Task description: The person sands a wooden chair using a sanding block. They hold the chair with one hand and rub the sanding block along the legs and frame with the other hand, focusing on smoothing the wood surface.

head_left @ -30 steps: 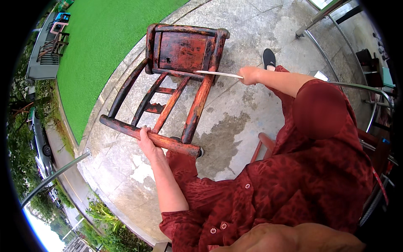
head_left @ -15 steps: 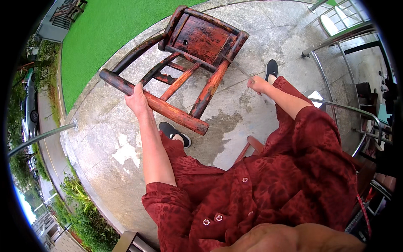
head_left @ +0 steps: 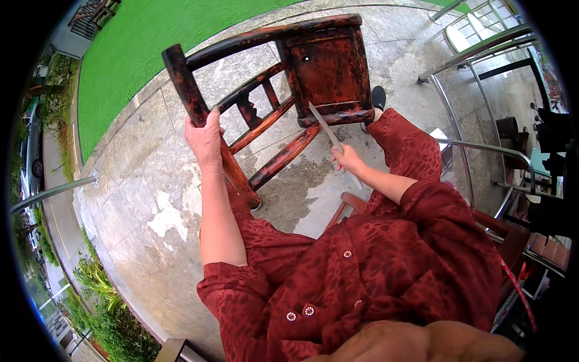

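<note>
Looking down at a rough grey concrete patio point(head_left: 151, 199), mottled with pale patches and a darker damp-looking stain near the middle. Bordering that on the far side, a flat sweep of bright green artificial turf point(head_left: 139, 36), smooth and even. Curving along the right edge, shiny round steel railings point(head_left: 476, 148).

Dominating the middle: an old wooden chair point(head_left: 325, 66) tipped over on its side, dark red lacquer worn and blackened at the edges, boxy square seat panel, rounded legs and turned rungs between them. Resting on the concrete just in front of the knees, one leg end touching the ground near the damp patch.

Wearing a loose dark red patterned shirt with small sparkly buttons, sleeves bunched at the elbows.

Gripping one thick round leg of the chair with the left hand point(head_left: 205, 139), fingers wrapped tight around it, arm stretched out straight. Clenching the handle of a long thin pale blade point(head_left: 322, 123) in the right hand point(head_left: 347, 158), tip pointing up toward the lower rail of the seat frame. Possibly touching the wood there, but hard telling from this angle.
</note>
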A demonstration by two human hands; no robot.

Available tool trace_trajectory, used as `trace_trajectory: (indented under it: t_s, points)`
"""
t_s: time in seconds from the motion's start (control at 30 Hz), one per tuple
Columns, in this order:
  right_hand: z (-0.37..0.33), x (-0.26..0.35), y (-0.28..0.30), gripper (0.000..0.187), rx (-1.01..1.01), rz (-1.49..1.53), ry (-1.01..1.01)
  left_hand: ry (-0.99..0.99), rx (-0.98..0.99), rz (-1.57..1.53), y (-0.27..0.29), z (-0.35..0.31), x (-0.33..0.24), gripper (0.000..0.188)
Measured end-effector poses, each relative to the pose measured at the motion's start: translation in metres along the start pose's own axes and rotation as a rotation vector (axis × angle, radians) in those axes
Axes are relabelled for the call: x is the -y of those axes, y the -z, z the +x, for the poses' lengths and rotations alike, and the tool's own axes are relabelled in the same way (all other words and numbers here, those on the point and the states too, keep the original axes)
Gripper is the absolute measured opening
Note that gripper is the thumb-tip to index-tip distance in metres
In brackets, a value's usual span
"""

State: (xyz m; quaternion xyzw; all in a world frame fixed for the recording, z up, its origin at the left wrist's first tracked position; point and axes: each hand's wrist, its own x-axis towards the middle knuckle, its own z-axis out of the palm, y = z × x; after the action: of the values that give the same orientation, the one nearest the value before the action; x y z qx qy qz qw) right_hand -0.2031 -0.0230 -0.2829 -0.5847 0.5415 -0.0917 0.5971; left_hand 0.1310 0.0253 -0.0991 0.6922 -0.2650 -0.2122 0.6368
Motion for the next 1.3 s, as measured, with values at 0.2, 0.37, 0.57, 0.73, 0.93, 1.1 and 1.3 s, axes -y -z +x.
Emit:
trace_trajectory:
  t_s: [0.2,0.37,0.57,0.73,0.93,1.1,1.3]
  points:
    - [-0.006,-0.002,-0.054,0.022,0.010,0.235,0.004,-0.134,0.028,0.119,-0.024,-0.032,-0.007,0.027]
    - [-0.028,-0.004,-0.033,0.034,-0.038,-0.039,-0.051,-0.236,0.083,0.253,-0.022,-0.043,-0.015,0.034]
    - [-0.049,-0.015,-0.038,0.056,-0.064,-0.529,0.386,-0.267,0.111,0.236,-0.019,-0.027,-0.003,0.032]
    - [-0.067,0.066,-0.071,0.061,0.281,-0.587,0.465,-0.269,0.116,0.230,-0.015,-0.026,0.008,0.029]
    - [-0.003,0.023,0.000,0.063,0.198,-0.775,0.202,-0.239,0.143,0.183,-0.013,-0.036,0.011,0.025]
    - [-0.032,0.099,-0.027,0.060,0.513,-0.822,0.335,-0.187,0.125,0.171,-0.018,-0.036,0.005,0.024]
    - [0.027,0.091,0.032,0.055,0.496,-1.062,0.152,-0.236,0.104,0.221,-0.012,-0.038,0.016,0.024]
